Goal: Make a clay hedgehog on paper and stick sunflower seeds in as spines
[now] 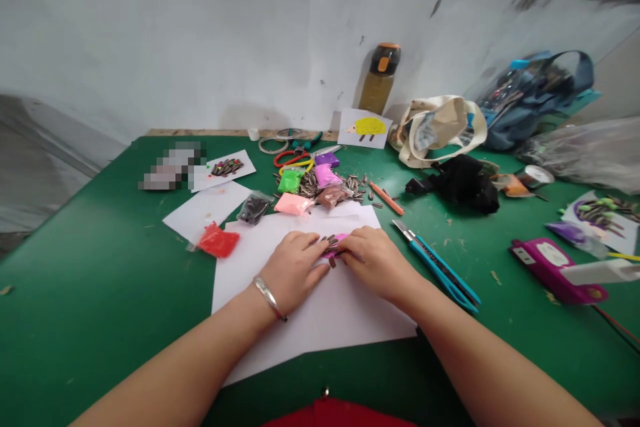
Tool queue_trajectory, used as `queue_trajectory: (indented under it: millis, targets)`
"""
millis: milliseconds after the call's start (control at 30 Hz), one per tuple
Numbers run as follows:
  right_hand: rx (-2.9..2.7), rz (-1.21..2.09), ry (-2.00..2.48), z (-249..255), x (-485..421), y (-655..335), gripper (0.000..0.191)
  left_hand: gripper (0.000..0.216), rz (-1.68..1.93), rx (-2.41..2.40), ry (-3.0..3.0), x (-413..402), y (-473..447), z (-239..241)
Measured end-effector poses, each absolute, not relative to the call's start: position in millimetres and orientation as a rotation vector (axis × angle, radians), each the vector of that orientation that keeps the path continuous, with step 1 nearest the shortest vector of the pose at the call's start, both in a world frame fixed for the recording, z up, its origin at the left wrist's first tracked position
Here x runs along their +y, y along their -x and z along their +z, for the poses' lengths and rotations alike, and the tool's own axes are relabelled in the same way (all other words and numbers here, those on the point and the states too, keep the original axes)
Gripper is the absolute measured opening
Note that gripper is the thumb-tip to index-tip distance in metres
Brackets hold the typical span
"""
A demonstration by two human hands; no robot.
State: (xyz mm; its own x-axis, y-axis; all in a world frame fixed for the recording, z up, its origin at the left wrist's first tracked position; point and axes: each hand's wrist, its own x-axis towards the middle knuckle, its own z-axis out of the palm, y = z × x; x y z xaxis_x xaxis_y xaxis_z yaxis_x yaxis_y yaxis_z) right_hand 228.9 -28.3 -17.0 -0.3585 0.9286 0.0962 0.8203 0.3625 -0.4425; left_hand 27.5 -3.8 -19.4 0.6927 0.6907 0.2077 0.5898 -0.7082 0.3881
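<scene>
In the head view, a patch of magenta clay (pixel 341 238) studded with striped sunflower seeds (pixel 330 241) lies on white paper (pixel 280 320), with a brown strip (pixel 333 262) at its lower edge. My left hand (pixel 295 260) rests from the left, fingers stretched out and touching the patch's edge. From the right, my right hand (pixel 373 259) bends its fingers together over the clay. A dark sliver shows at those fingertips, but what they pinch is mostly hidden. The hands cover much of the patch.
Clay packets, including a red one (pixel 217 240), and a seed pile (pixel 355 185) lie beyond the paper. Right of my right hand are a blue utility knife (pixel 440 267) and an orange pen (pixel 387 198). A purple glue gun-like device (pixel 555 270) sits farther right. A bottle (pixel 379 83) stands by the wall.
</scene>
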Motion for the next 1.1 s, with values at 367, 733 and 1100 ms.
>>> queue_trajectory:
  millis: [367, 733, 1100]
  targets:
    - [-2.212, 0.478, 1.485, -18, -27, -225, 0.016, 0.032, 0.475, 1.027, -2.617, -3, -29, -19]
    - [-2.256, 0.444, 1.487, -24, -26, -223, 0.015, 0.031, 0.481, 1.015, -2.620, -4, -29, -20]
    - [-2.265, 0.469, 1.520, -24, -26, -217, 0.014, 0.028, 0.531, 0.988, -2.686, -4, -31, -20]
